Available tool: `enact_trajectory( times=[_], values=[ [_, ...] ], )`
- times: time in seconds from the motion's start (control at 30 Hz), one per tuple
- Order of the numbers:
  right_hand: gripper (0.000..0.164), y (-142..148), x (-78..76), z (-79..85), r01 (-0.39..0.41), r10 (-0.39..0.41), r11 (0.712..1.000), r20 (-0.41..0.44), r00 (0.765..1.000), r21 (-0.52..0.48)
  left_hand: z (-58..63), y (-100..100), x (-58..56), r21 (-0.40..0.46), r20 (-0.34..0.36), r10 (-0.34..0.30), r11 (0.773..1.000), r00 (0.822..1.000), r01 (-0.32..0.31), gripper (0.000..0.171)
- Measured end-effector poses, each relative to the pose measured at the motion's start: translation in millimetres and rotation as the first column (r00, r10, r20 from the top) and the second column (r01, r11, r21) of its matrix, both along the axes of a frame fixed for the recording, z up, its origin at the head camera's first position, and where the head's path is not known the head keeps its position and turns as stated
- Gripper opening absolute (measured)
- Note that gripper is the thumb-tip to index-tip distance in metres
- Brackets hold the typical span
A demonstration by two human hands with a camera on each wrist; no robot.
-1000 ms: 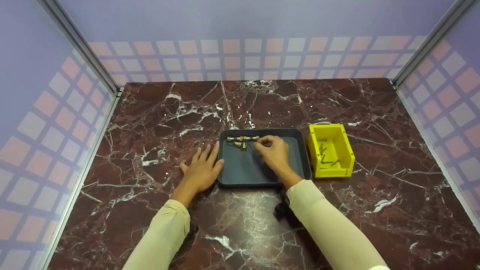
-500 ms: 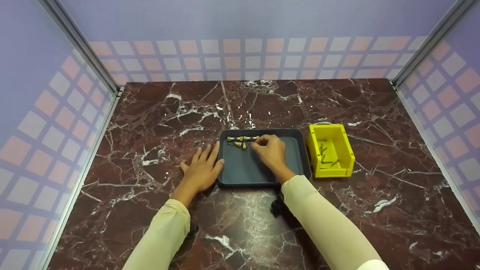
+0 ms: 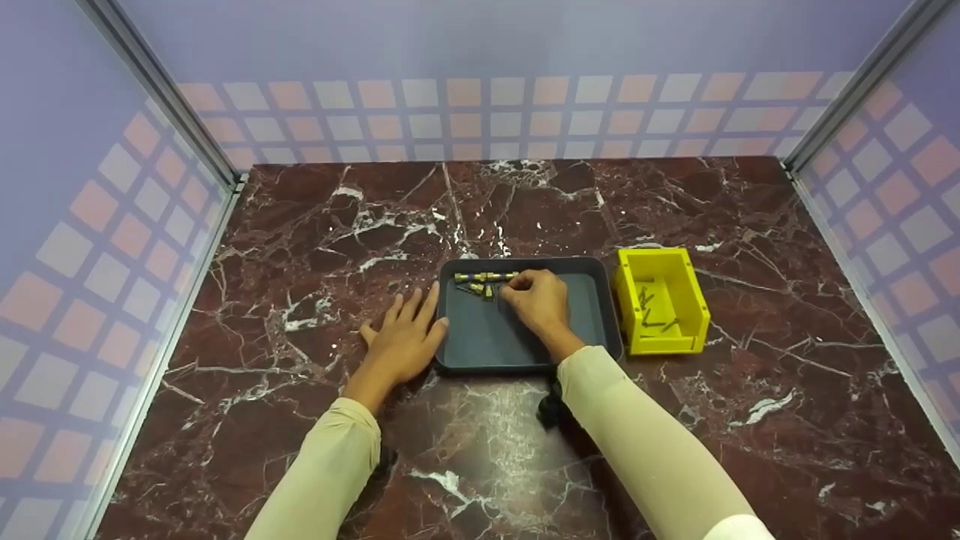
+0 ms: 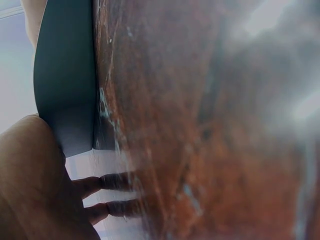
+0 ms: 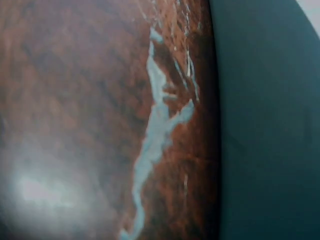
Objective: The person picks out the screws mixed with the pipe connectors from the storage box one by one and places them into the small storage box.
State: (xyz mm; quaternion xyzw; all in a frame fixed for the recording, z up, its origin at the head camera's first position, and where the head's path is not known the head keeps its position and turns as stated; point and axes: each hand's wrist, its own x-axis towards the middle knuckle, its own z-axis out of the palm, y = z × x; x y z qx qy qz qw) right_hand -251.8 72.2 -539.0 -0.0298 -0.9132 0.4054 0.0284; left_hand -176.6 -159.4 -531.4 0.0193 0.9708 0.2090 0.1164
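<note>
A dark grey tray lies on the marble table. Along its far left part lie a gold-coloured rod with purple bands and several short gold-coloured pieces with thin dark shanks. My right hand is over the tray, thumb and index finger pinched together just right of those pieces. A thin dark screw shows at these fingertips, mostly hidden by them. My left hand rests flat with fingers spread on the table, its thumb side against the tray's left wall.
Right of the tray stands a yellow bin with several screws inside. Tiled panels rise behind and on both sides of the table. The right wrist view shows mainly tabletop and the tray's outer wall.
My right hand has moved slightly left, bringing its pinched fingertips closer to the gold-coloured pieces. The left hand, tray and yellow bin have stayed in place.
</note>
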Motion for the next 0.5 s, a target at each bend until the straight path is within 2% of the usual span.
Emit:
enact_trajectory(
  times=[0.5],
  values=[
    [0.006, -2.8, 0.7, 2.2, 0.019, -0.026, 0.997, 0.087, 0.996, 0.073, 1.0, -0.6, 0.1, 0.003, 0.0, -0.007, 1.0, 1.0, 0.007, 0.065]
  ],
)
